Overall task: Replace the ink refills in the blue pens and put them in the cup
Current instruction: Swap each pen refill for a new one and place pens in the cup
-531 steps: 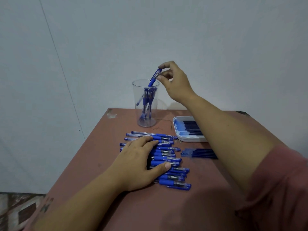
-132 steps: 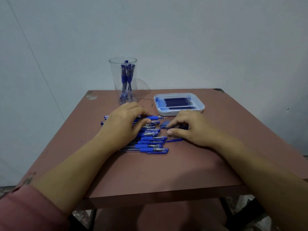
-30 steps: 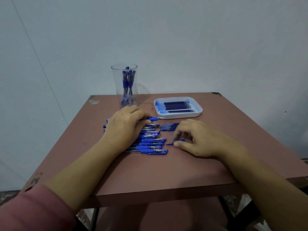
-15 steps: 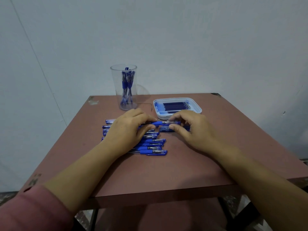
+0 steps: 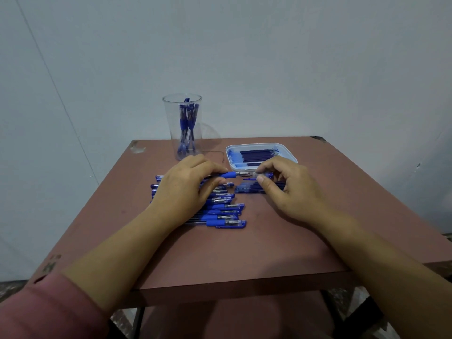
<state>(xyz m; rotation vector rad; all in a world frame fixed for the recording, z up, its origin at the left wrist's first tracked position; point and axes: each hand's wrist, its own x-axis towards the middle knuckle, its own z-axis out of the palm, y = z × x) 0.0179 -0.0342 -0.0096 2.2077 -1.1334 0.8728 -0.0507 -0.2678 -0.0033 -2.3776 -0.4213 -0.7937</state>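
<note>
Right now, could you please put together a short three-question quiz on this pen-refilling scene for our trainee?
1. True or false: the clear cup already holds some blue pens.
2. Which hand grips the pen by its blue grip section? A left hand; B right hand
3. Fill in: the white tray of refills lies to the ___ of the cup, as the wearer sees it.

Key: 1 true; 2 A; 3 right.
</note>
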